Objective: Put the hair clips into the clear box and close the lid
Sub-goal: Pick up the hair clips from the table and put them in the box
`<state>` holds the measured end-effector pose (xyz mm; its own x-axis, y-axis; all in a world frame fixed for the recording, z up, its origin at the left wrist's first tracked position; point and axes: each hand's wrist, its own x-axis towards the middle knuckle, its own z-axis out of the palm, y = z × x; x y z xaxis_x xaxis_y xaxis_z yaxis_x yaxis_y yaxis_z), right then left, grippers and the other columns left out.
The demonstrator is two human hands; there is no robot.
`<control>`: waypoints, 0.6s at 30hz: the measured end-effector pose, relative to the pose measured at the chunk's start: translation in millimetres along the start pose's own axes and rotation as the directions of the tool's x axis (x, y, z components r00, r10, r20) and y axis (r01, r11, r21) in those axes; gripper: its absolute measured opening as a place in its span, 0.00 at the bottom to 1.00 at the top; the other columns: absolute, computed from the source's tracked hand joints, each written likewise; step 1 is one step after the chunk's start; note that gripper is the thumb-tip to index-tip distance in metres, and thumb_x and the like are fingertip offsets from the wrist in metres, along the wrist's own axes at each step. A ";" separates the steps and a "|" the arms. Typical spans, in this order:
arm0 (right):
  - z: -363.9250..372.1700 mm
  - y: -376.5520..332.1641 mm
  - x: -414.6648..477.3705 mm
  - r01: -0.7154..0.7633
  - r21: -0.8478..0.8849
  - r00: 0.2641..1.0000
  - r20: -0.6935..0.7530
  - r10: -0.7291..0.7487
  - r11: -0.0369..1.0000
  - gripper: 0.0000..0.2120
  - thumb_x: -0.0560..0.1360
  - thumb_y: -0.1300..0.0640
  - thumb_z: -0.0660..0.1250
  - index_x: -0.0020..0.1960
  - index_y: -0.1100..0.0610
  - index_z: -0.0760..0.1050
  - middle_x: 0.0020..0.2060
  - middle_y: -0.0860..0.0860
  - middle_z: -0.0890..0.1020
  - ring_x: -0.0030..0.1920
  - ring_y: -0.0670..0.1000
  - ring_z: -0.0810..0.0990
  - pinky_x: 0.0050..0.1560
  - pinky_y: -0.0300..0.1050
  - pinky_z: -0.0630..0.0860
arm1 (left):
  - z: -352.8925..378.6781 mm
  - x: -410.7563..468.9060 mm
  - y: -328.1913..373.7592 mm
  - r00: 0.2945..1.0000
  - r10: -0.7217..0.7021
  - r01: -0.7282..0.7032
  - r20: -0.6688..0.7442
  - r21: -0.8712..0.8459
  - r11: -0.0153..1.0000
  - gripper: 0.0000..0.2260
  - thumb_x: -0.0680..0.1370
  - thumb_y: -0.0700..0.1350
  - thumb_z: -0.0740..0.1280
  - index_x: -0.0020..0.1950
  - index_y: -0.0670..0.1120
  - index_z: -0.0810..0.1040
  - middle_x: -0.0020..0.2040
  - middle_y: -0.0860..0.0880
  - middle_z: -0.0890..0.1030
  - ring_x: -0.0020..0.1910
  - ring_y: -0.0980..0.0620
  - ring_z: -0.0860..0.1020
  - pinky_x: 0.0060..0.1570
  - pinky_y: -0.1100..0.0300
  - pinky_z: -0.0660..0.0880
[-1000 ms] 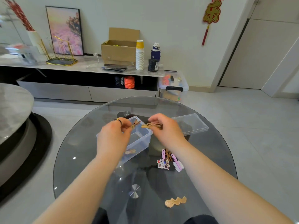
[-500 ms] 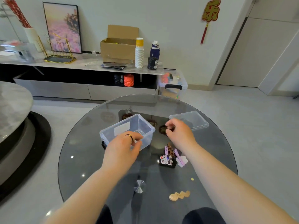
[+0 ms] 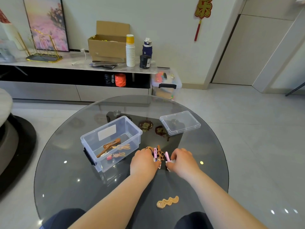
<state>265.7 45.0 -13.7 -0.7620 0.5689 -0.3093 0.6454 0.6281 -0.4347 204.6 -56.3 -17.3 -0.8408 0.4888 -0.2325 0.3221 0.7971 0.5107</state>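
The clear box (image 3: 92, 132) stands open on the left of the round glass table (image 3: 66, 171), with several brown and beige hair clips (image 3: 113, 148) lying inside. Its lid (image 3: 179, 123) rests apart at the back right. Just right of the box is a small pile of hair clips (image 3: 159, 153). My left hand (image 3: 143, 161) closes on the pile from the left. My right hand (image 3: 183, 161) pinches a pink clip (image 3: 167, 156) at the pile's right side. A wavy beige clip (image 3: 167, 202) lies alone near the front edge.
Behind the table runs a low cabinet with a cardboard box (image 3: 107, 45), a stack of paper cups (image 3: 130, 52) and a bottle (image 3: 147, 47). A storage bin (image 3: 165, 85) sits on the floor. My knees show under the glass.
Both hands have left the box, where the brown clips now lie, and have come down onto the pile of clips to its right. The view has tilted downward.
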 end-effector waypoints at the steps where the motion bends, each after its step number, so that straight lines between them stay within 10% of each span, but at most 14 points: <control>1: -0.9 -0.8 0.8 -0.002 0.013 1.000 0.000 0.002 1.000 0.05 0.69 0.59 0.66 0.38 0.55 0.70 0.47 0.53 0.71 0.57 0.56 0.70 0.45 0.43 0.65 | -0.8 0.8 -0.5 1.000 -0.012 0.013 0.009 -0.062 0.998 0.19 0.74 0.47 0.66 0.63 0.46 0.70 0.57 0.45 0.80 0.56 0.48 0.77 0.56 0.56 0.75; 4: -1.5 3.0 6.3 -0.025 0.063 1.000 -0.006 0.026 0.998 0.15 0.70 0.63 0.64 0.30 0.52 0.62 0.46 0.53 0.71 0.52 0.56 0.73 0.39 0.40 0.66 | -4.3 0.0 -1.7 1.000 -0.024 0.027 0.019 -0.193 0.981 0.18 0.74 0.44 0.67 0.62 0.47 0.69 0.47 0.46 0.80 0.47 0.49 0.79 0.51 0.58 0.76; 9: -4.8 0.5 12.9 -0.097 0.112 0.994 0.065 0.090 0.989 0.16 0.68 0.67 0.65 0.51 0.56 0.64 0.43 0.54 0.74 0.45 0.57 0.75 0.40 0.43 0.72 | -26.2 -17.2 1.9 0.994 0.078 -0.097 -0.074 -0.295 0.950 0.15 0.74 0.43 0.66 0.60 0.48 0.70 0.37 0.54 0.73 0.38 0.55 0.74 0.45 0.65 0.73; 13: -2.2 -0.1 16.0 -0.095 0.103 0.995 0.028 0.092 0.990 0.17 0.70 0.67 0.60 0.23 0.56 0.65 0.26 0.55 0.73 0.32 0.57 0.71 0.35 0.42 0.65 | -65.6 -31.8 -7.5 0.943 0.106 -0.215 -0.315 -0.338 0.916 0.11 0.75 0.44 0.65 0.57 0.48 0.72 0.35 0.58 0.72 0.37 0.57 0.74 0.42 0.65 0.72; 18: 1.4 -9.1 9.1 -0.032 0.095 0.998 -0.056 0.037 0.995 0.16 0.75 0.57 0.59 0.29 0.54 0.69 0.50 0.59 0.80 0.56 0.60 0.71 0.50 0.46 0.68 | -103.6 -25.2 -42.3 0.879 0.004 -0.143 -0.478 -0.255 0.956 0.10 0.76 0.41 0.63 0.57 0.47 0.74 0.40 0.55 0.77 0.34 0.58 0.74 0.32 0.75 0.69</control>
<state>252.9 43.7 -13.7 -0.7335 0.6204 -0.2775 0.6611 0.5564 -0.5033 167.1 -139.1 52.7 -0.9451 0.2634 0.1932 0.3175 0.6020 0.7326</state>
